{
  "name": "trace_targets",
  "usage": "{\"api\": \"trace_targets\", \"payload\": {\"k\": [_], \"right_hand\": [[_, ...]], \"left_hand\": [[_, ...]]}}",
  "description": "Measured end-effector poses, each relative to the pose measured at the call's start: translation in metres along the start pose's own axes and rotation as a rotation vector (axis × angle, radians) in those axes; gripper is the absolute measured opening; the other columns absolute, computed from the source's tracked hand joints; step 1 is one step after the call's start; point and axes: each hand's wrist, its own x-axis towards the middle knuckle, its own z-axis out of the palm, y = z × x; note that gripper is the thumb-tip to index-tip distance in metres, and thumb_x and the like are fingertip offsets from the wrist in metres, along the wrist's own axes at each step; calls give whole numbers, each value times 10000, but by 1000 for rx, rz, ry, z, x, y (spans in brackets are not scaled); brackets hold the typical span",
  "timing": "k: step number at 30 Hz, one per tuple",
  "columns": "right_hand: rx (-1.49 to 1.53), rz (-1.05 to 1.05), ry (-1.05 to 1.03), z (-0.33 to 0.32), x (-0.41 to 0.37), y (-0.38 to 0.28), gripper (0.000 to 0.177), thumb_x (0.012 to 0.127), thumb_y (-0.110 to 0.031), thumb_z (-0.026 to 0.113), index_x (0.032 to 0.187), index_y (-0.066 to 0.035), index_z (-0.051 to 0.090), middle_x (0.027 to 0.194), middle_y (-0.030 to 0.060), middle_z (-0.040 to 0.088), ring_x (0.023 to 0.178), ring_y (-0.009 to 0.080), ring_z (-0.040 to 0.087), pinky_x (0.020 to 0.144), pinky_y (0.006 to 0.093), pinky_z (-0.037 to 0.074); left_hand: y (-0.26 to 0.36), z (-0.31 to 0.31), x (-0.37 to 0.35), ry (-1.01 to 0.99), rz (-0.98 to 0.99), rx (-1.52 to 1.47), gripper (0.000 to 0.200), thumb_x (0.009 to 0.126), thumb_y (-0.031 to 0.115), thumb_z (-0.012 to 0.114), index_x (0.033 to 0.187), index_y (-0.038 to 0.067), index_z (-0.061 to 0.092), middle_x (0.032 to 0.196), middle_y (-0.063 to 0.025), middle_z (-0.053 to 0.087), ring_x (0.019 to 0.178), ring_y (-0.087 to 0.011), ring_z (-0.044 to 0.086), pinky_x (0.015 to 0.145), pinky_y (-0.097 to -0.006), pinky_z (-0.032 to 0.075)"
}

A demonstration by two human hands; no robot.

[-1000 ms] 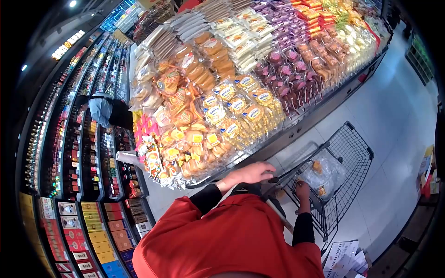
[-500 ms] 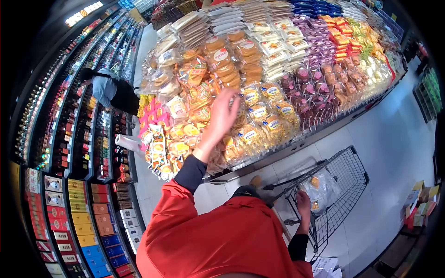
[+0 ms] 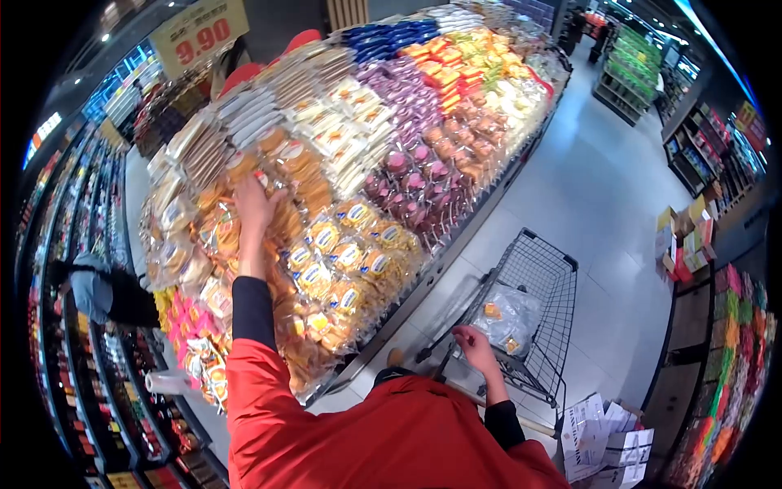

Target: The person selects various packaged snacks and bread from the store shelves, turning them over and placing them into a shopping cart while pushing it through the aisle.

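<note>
My left hand (image 3: pixel 256 205) reaches over the display and touches the clear-wrapped brown cakes, with its thumb spread out to the right. A pack of brown cakes (image 3: pixel 295 163) with a pale label lies just beyond it, and orange-printed packs (image 3: pixel 220 228) lie to its left. My right hand (image 3: pixel 476 349) is beside the shopping cart (image 3: pixel 562 326), its fingers curled in; what they hold, if anything, is hidden. Close to these fingers, a clear plastic bag (image 3: pixel 509 314) with a few small orange-marked packs sits in the cart.
Yellow-and-blue labelled packs (image 3: pixel 346 257) and purple packs (image 3: pixel 415 183) fill the near side of the display. Cardboard boxes (image 3: pixel 627 452) stand on the floor at right. A person in a blue top (image 3: pixel 91 293) is by the left shelves. A price sign (image 3: pixel 199 37) hangs behind.
The view has turned to the right. My left hand has moved farther over the display, down onto the brown cake packs. My right hand stays by the cart.
</note>
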Motion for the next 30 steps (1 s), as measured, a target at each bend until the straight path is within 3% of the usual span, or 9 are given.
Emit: {"api": "trace_targets", "payload": {"k": [6,11,14,16,20,21,23,26,30], "right_hand": [[156,-5,41,-4,1,7,225,983,-92,643,1195,-29,678,986,-2,692,857,79,585,796,255,493],[143,26,22,-12,9,-25,236,1007,-134,631,1206,-12,665,1010,5,705,917,76,612,841,248,496],[245,-1,9,-10,19,-54,260,1036,-166,594,1228,0,652,1077,20,706,1008,101,645,915,261,498],[353,-59,-33,-5,26,-80,290,1044,-168,583,1281,-5,620,1142,38,691,1046,118,644,915,274,504],[564,-262,-94,-3,27,-153,403,1064,-193,555,1426,-26,494,1346,77,597,1178,171,619,954,317,515],[568,-265,-73,1,30,-160,403,1064,-193,555,1426,-26,494,1346,77,597,1178,171,619,954,317,515],[800,-408,-117,6,34,-167,464,1063,-178,556,1478,-26,417,1450,104,515,1246,194,574,1009,300,483],[551,-324,14,4,34,-156,418,1041,-117,586,1432,-24,470,1345,89,584,1173,172,612,957,312,521],[718,-119,28,-5,20,-126,391,1019,-63,608,1393,-19,503,1233,56,651,1095,130,639,957,294,518]], "left_hand": [[-6,-9,1,-80,-2,3,593,857,276,778,1297,-28,524,1212,-216,606,1153,-428,544,1005,-513,381],[5,-24,2,250,27,-215,611,888,152,741,1403,-36,472,1295,-226,571,1205,-408,527,1074,-484,354],[76,-91,-8,355,5,-438,656,889,115,728,1456,-31,433,1363,-212,543,1252,-398,497,1119,-483,319],[137,-131,-33,303,-51,-621,661,888,93,717,1471,-19,426,1422,-184,519,1275,-390,473,1147,-471,297],[218,-119,-120,-93,153,-706,706,843,88,765,1477,48,455,1438,-152,548,1371,-339,477,1192,-555,214],[235,-92,-150,-8,315,-743,680,822,111,793,1436,66,505,1427,-132,578,1386,-313,497,1195,-591,176],[264,-66,-200,-281,333,-837,540,851,135,764,1358,93,584,1393,-126,610,1357,-317,528,1194,-524,219],[288,-76,-233,-339,472,-777,584,858,76,718,1415,90,542,1476,-115,532,1433,-321,435,1191,-537,228],[289,-90,-237,-493,547,-742,688,850,80,734,1478,76,454,1540,-139,431,1460,-344,370,1171,-582,232]]}}
